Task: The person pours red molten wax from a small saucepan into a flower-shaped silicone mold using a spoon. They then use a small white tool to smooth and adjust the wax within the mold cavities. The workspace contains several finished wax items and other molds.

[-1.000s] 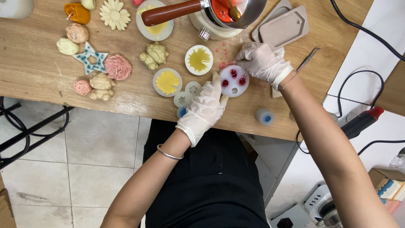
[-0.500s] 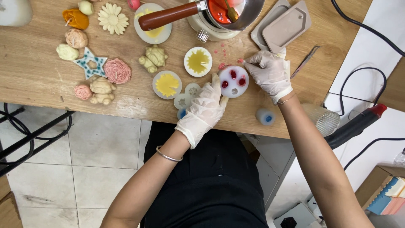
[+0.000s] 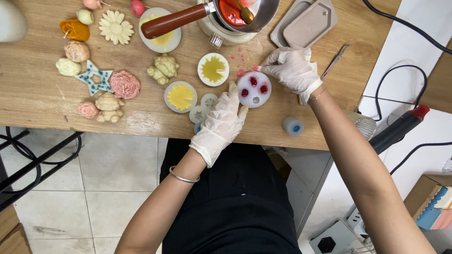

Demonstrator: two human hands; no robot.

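A round white silicone mould with three red wax-filled cavities lies on the wooden table. My left hand, in a white glove, touches the mould's left edge with thumb and fingers. My right hand, also gloved, grips the mould's upper right rim. Small red wax drips dot the table just above the mould. Behind it stands a metal pot with a brown wooden handle, holding red melted wax and a spoon.
Round moulds with yellow wax, small star moulds, finished shaped candles at left, a grey tray mould, tweezers, a small blue-centred mould, and a heat gun off the table's right edge.
My right hand has shifted from the mould's right side to its upper right rim. The camera view moved slightly; the left hand stays at the mould's left edge.
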